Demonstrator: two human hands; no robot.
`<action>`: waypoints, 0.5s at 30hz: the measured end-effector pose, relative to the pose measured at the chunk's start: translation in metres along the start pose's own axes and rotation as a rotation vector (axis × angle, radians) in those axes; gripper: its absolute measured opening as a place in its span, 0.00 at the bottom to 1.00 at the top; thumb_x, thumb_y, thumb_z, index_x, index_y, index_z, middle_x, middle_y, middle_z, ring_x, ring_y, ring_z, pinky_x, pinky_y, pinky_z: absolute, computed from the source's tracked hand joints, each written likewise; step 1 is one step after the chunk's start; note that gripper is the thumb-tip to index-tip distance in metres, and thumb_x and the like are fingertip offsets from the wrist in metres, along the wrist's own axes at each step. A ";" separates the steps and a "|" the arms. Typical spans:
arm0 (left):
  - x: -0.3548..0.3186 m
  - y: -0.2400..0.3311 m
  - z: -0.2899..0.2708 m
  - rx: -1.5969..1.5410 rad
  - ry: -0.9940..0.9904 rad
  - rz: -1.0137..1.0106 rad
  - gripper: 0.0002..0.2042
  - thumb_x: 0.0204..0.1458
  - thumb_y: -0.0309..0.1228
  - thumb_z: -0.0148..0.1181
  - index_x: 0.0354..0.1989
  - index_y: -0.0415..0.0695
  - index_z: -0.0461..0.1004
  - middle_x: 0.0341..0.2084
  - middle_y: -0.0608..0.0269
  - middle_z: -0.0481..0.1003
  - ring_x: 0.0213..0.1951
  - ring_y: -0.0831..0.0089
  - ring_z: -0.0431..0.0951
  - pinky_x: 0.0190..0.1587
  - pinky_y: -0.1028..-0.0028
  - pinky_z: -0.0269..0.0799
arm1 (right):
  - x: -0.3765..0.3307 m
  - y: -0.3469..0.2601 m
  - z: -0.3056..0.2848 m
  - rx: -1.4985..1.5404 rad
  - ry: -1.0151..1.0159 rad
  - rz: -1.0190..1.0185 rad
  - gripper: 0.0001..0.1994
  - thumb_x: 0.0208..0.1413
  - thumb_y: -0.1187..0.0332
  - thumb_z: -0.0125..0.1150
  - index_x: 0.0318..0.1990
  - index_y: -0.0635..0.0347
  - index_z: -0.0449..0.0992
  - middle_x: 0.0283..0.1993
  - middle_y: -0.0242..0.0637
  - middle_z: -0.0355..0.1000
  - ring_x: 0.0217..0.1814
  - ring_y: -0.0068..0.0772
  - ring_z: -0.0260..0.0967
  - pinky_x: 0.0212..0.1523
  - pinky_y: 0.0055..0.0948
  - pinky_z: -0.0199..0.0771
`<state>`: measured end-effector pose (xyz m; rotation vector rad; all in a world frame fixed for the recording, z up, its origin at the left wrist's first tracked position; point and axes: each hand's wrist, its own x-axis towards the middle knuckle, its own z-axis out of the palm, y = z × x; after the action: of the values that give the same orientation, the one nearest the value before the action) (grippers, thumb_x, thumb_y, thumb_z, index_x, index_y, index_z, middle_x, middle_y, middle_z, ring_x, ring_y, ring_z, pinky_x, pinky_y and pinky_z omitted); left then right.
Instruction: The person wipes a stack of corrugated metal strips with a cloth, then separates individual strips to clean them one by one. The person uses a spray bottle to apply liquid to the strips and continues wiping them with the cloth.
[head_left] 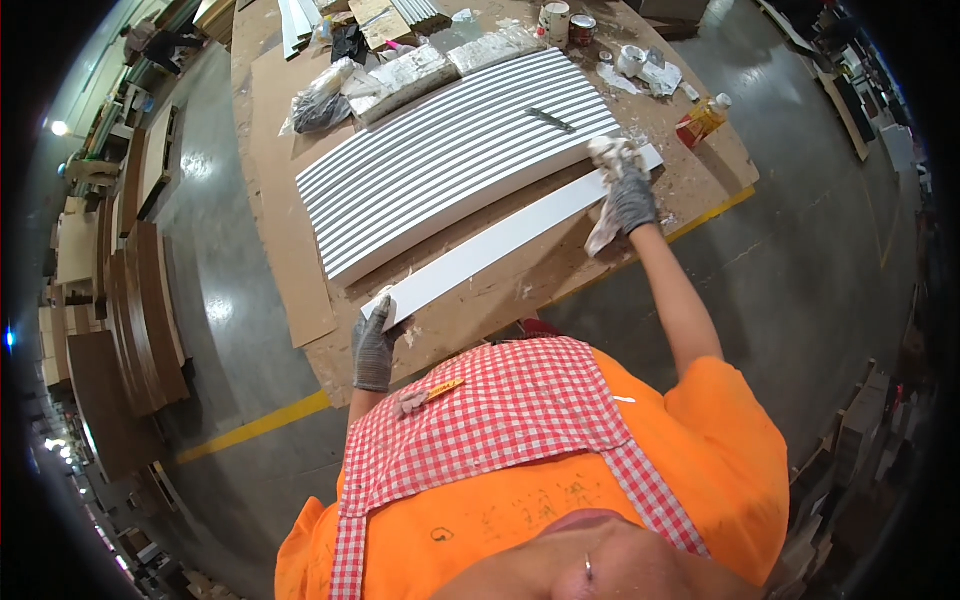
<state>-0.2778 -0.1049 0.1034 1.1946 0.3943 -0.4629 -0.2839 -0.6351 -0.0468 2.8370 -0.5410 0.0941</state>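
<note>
A long, narrow white board (500, 240) lies slantwise along the near side of the worktable. My left hand (374, 350), in a grey glove with a whitened fingertip area, is closed on the board's left end. Toward its other end, my right hand (632, 198), gloved the same way, presses a crumpled white rag (608, 152) onto the board, and part of the cloth hangs below the near edge. Just beyond lies a row of white boards (450, 160) packed side by side. A slim dark tool (550, 120), perhaps a knife, rests on top of them.
Wrapped white bundles (405, 82) and a plastic bag (322, 105) sit behind the boards. Open cans (553, 22), tape-like rolls (632, 62) and a yellow bottle (704, 120) stand at the far right of the cardboard-covered table (285, 260). Panels (150, 310) lean at left; a person (155, 45) is far off.
</note>
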 end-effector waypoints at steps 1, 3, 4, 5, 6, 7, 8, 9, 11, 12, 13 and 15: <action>-0.003 -0.002 -0.002 0.001 0.025 0.013 0.18 0.52 0.31 0.60 0.47 0.33 0.67 0.41 0.54 0.71 0.41 0.63 0.76 0.40 0.64 0.81 | 0.013 0.009 -0.013 0.326 -0.043 0.219 0.30 0.55 0.55 0.53 0.64 0.53 0.57 0.69 0.48 0.48 0.72 0.43 0.43 0.68 0.37 0.47; -0.006 -0.002 -0.003 0.008 0.047 0.036 0.17 0.52 0.30 0.60 0.46 0.33 0.68 0.40 0.54 0.71 0.40 0.64 0.75 0.41 0.64 0.81 | 0.031 0.028 -0.030 0.437 -0.060 0.423 0.30 0.55 0.52 0.53 0.63 0.52 0.58 0.67 0.50 0.52 0.70 0.45 0.48 0.66 0.38 0.51; -0.006 -0.001 -0.002 0.029 0.036 0.049 0.16 0.52 0.30 0.60 0.46 0.33 0.68 0.40 0.54 0.71 0.40 0.65 0.75 0.41 0.64 0.81 | 0.030 0.032 -0.029 0.465 -0.055 0.447 0.29 0.56 0.54 0.52 0.63 0.54 0.59 0.66 0.51 0.53 0.69 0.47 0.49 0.65 0.40 0.52; -0.009 -0.002 -0.005 0.042 0.051 0.068 0.16 0.52 0.30 0.60 0.45 0.33 0.69 0.39 0.54 0.72 0.40 0.65 0.75 0.41 0.64 0.81 | 0.027 0.014 -0.049 0.491 -0.093 0.386 0.28 0.56 0.56 0.51 0.62 0.56 0.59 0.65 0.54 0.53 0.68 0.49 0.49 0.65 0.40 0.52; -0.011 -0.002 -0.007 0.051 0.059 0.088 0.15 0.52 0.30 0.60 0.44 0.33 0.69 0.39 0.54 0.72 0.40 0.65 0.75 0.41 0.64 0.81 | 0.022 -0.002 -0.074 0.510 -0.124 0.328 0.27 0.56 0.57 0.50 0.62 0.58 0.59 0.65 0.56 0.53 0.68 0.50 0.50 0.65 0.41 0.51; -0.005 0.004 0.002 0.111 0.046 0.068 0.15 0.51 0.31 0.61 0.43 0.33 0.71 0.38 0.55 0.72 0.40 0.67 0.75 0.41 0.65 0.80 | 0.012 0.012 -0.026 0.389 0.087 0.216 0.24 0.56 0.60 0.49 0.59 0.59 0.62 0.64 0.57 0.55 0.67 0.53 0.50 0.65 0.41 0.52; -0.004 0.004 -0.002 0.135 0.074 0.062 0.16 0.50 0.31 0.62 0.43 0.33 0.72 0.38 0.56 0.73 0.40 0.67 0.75 0.41 0.66 0.80 | 0.003 -0.009 -0.035 0.267 0.170 0.069 0.23 0.57 0.60 0.49 0.58 0.59 0.63 0.64 0.58 0.54 0.67 0.56 0.49 0.64 0.41 0.52; -0.006 0.005 -0.009 0.127 0.095 0.083 0.16 0.50 0.31 0.62 0.43 0.33 0.72 0.38 0.56 0.73 0.40 0.67 0.75 0.40 0.66 0.80 | -0.005 -0.024 -0.048 0.412 -0.010 0.137 0.27 0.56 0.60 0.49 0.63 0.58 0.58 0.68 0.56 0.47 0.71 0.57 0.40 0.68 0.41 0.46; 0.003 0.005 -0.026 0.204 0.098 0.074 0.16 0.50 0.32 0.63 0.43 0.34 0.71 0.38 0.56 0.73 0.41 0.67 0.76 0.38 0.67 0.81 | 0.003 -0.011 -0.037 0.616 -0.199 0.234 0.30 0.57 0.57 0.48 0.66 0.54 0.52 0.70 0.50 0.43 0.73 0.51 0.38 0.69 0.41 0.44; 0.003 0.004 -0.027 0.177 0.090 0.064 0.16 0.49 0.31 0.63 0.44 0.34 0.71 0.39 0.54 0.73 0.42 0.66 0.75 0.39 0.67 0.81 | 0.008 -0.003 -0.033 0.948 -0.282 0.374 0.31 0.58 0.56 0.48 0.67 0.53 0.50 0.71 0.48 0.43 0.73 0.49 0.38 0.69 0.40 0.43; 0.004 0.004 -0.027 0.150 0.082 0.055 0.17 0.49 0.31 0.63 0.45 0.34 0.71 0.40 0.53 0.73 0.43 0.65 0.75 0.40 0.66 0.80 | 0.019 0.011 -0.031 0.837 -0.324 0.398 0.30 0.58 0.57 0.47 0.66 0.54 0.51 0.70 0.47 0.45 0.71 0.48 0.43 0.66 0.38 0.48; 0.002 0.003 -0.027 0.147 0.070 0.066 0.17 0.49 0.29 0.63 0.45 0.33 0.71 0.41 0.51 0.73 0.43 0.64 0.75 0.40 0.66 0.81 | 0.046 0.037 -0.039 0.618 -0.415 0.451 0.27 0.60 0.59 0.47 0.65 0.56 0.54 0.69 0.45 0.49 0.67 0.44 0.52 0.62 0.34 0.57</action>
<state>-0.2754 -0.0784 0.0960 1.3655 0.3839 -0.3989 -0.2557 -0.6745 0.0042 3.2636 -1.4612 -0.3071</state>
